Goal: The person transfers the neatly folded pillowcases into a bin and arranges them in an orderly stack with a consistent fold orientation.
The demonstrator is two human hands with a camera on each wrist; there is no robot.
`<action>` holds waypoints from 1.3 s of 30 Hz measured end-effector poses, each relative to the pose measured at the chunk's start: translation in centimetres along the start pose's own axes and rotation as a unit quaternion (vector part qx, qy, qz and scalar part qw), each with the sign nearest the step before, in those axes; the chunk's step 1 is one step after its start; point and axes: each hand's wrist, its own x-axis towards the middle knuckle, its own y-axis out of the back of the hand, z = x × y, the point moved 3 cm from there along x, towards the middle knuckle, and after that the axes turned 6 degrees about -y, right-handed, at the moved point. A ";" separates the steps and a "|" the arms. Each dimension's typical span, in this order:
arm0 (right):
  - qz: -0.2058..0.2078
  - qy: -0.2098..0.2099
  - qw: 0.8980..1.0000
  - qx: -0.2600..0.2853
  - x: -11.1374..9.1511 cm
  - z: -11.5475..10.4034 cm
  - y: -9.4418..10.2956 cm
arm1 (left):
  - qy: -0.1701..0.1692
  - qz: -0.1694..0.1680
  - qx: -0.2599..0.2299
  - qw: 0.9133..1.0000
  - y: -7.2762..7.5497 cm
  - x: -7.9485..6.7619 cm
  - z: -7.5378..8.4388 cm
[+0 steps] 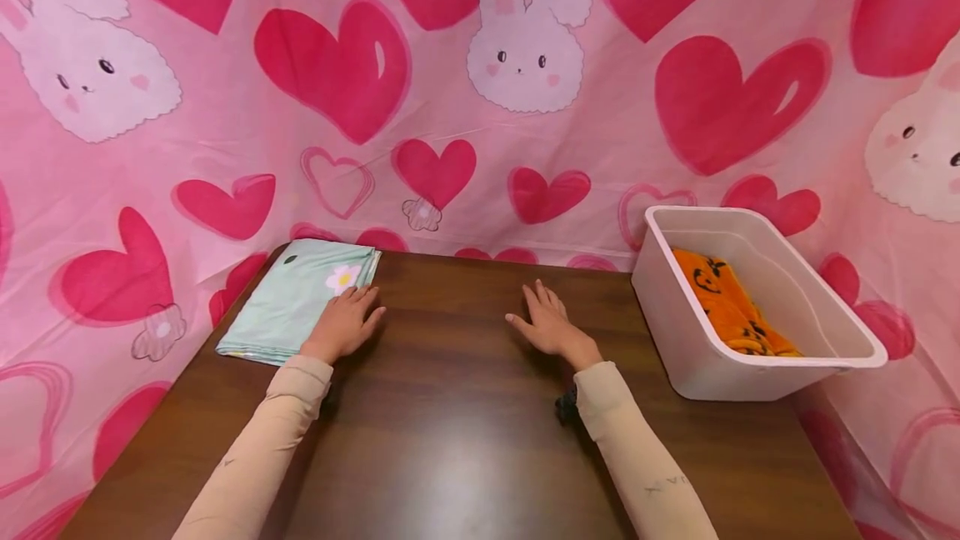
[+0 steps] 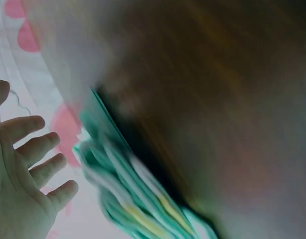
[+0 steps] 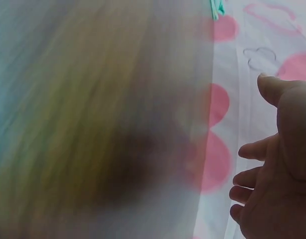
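A folded pale green cloth [image 1: 292, 294] with a pink flower lies on the left of the brown table. My left hand [image 1: 345, 325] is at its right edge, fingers extended; whether it touches the cloth I cannot tell. In the left wrist view the left hand [image 2: 23, 174] shows spread fingers with nothing in them, near the cloth's layered folds [image 2: 133, 194]. My right hand [image 1: 551, 327] is over the table right of centre, fingers extended and holding nothing. The right wrist view shows the right hand [image 3: 277, 159] with its thumb apart from the fingers.
A white plastic bin [image 1: 675, 357] stands at the table's right side, with an orange cloth [image 1: 723, 298] with black markings inside. The dark wood table [image 1: 450, 407] spans between the cloth and the bin. A pink heart-and-rabbit curtain [image 1: 442, 107] hangs behind and at both sides.
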 end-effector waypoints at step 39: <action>-0.077 0.117 0.990 -0.030 8.2 -16.5 -6.0 | 0.093 0.122 -0.042 0.987 3.3 -5.4 -14.2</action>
